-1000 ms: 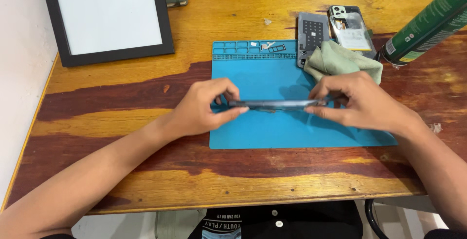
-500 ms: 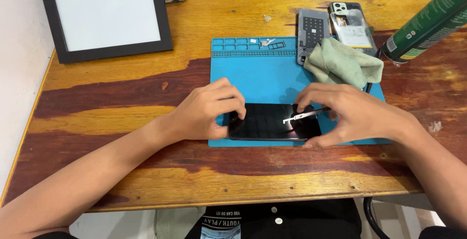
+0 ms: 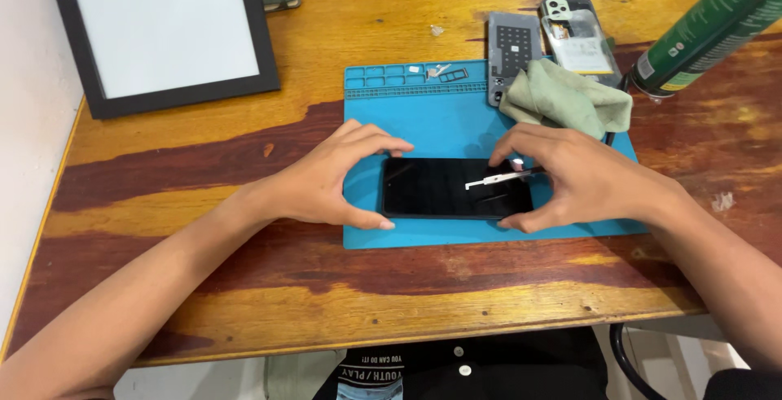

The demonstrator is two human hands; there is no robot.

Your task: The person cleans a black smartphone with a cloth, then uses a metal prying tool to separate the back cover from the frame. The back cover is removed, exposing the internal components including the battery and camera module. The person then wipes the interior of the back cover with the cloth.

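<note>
A black phone (image 3: 432, 190) lies flat, dark screen up, on the blue work mat (image 3: 423, 115). My left hand (image 3: 326, 180) curves around the phone's left end, with the thumb at the near corner and the index finger at the far corner. At the phone's right end is my right hand (image 3: 578, 176), thumb on the near edge. Its fingers pinch a thin silver tool (image 3: 493, 180) whose pale tip lies across the screen.
A green cloth (image 3: 562, 98) lies on the mat's far right corner, beside a grey phone frame (image 3: 511, 46) and an opened phone back (image 3: 574, 33). Small parts (image 3: 436, 70) sit in the mat's tray slots. A green spray can (image 3: 709, 29) lies right; a black-framed white board (image 3: 163, 25) far left.
The phone, held edge-on between both hands a second ago, has been turned and laid flat on the mat with its screen up. Both hands have stayed at its ends.
</note>
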